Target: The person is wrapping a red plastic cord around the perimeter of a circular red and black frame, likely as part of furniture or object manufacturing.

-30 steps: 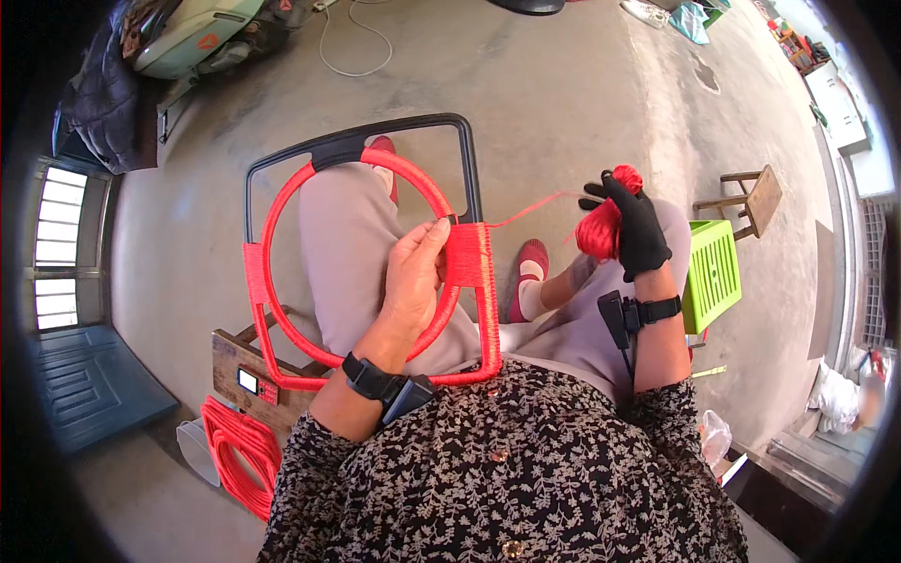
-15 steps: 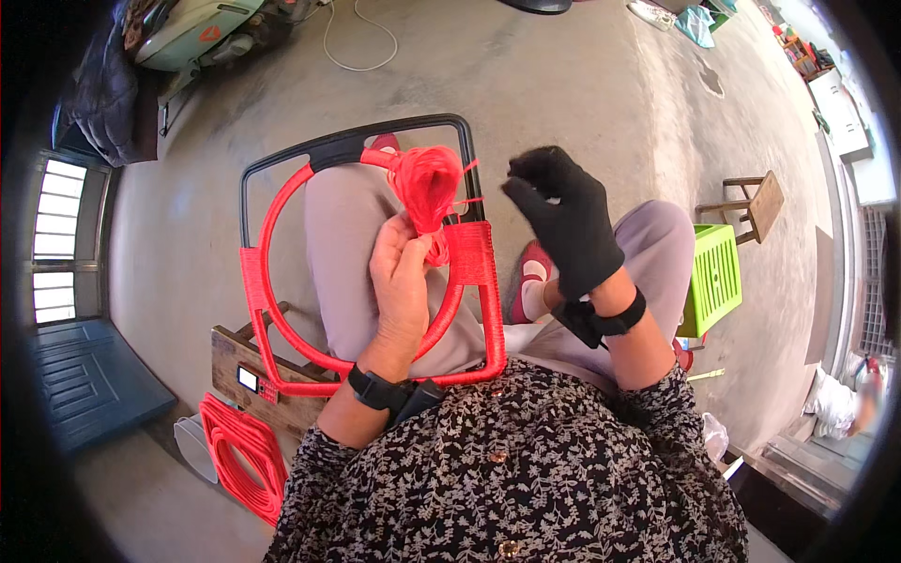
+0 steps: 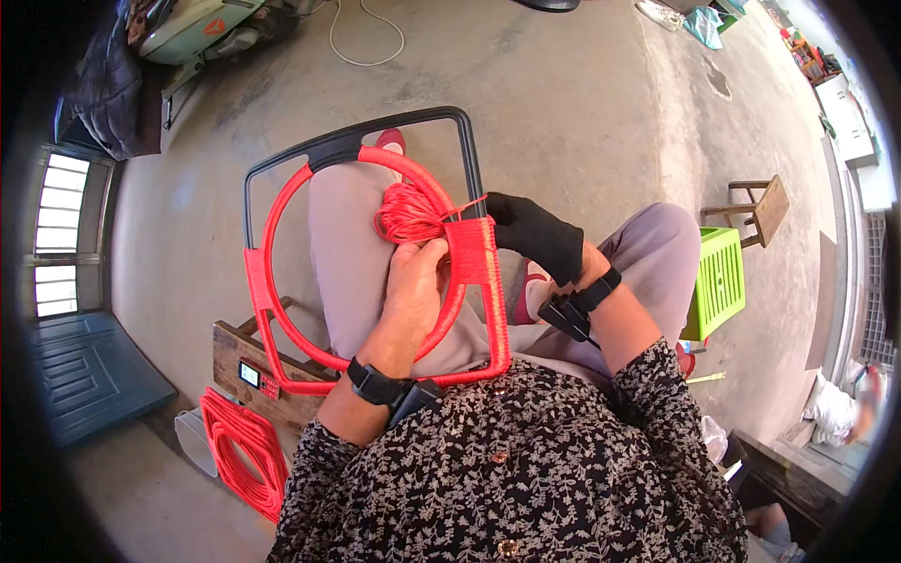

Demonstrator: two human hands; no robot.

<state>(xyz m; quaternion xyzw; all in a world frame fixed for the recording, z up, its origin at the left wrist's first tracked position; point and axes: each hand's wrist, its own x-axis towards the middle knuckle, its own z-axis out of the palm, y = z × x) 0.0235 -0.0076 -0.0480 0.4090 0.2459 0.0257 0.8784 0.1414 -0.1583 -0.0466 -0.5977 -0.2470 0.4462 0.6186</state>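
Observation:
A black frame [image 3: 357,129] with rounded corners leans on my lap, its lower part and right side wound in red cord. Inside it sits a red-wrapped ring [image 3: 274,220]. My left hand [image 3: 413,293], bare, is closed on the lower end of a looped bundle of red cord [image 3: 408,214], close against the wound right side. A strand from the bundle runs right across the frame's side bar. At that bar my right hand [image 3: 542,239], in a black glove, has its fingers curled beside the strand; the frame partly hides the fingertips.
At my left, a wooden stool [image 3: 225,361] bears a small red phone [image 3: 251,373], with a coil of red cord [image 3: 246,450] and a pale bucket [image 3: 192,439] beside it. Right of my knee stand a green plastic crate [image 3: 721,281] and another wooden stool [image 3: 770,211].
My right hand has moved left and down to the frame's side bar. The cord bundle, upright before, now leans to the left, and my left hand has shifted slightly right and down.

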